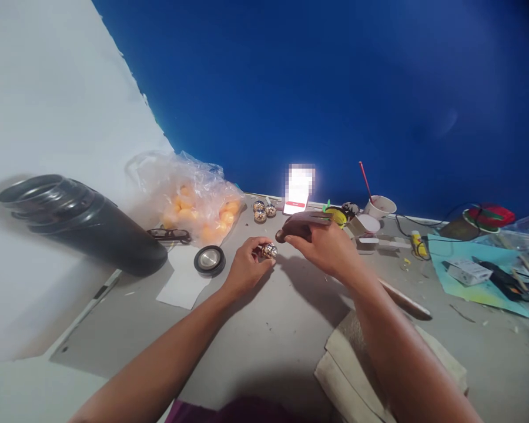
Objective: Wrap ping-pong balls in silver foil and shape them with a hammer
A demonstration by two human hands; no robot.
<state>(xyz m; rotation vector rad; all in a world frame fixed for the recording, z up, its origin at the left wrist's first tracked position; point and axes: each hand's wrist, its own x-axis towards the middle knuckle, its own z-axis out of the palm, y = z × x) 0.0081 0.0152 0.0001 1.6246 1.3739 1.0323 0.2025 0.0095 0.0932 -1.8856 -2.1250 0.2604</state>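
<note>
Between the thumb and fingers of my left hand (pixel 243 267) is a small shiny ball (pixel 270 251) with a bumpy metallic surface, held low over the grey table. My right hand (pixel 332 249) grips a brown hammer (pixel 302 222) close to its head. The round striking face hangs just above and to the right of the ball, apart from it. From under my right forearm the hammer's handle (pixel 408 301) sticks out. Three similar metallic balls (pixel 260 211) sit together farther back.
At the left, a dark flask (pixel 83 223) leans beside its round lid (pixel 209 260) on white paper (pixel 180 282). A plastic bag of orange balls (pixel 189 205), a lit phone (pixel 296 191) and a white cup (pixel 380 205) line the blue wall. A folded cloth (pixel 335 364) lies front right.
</note>
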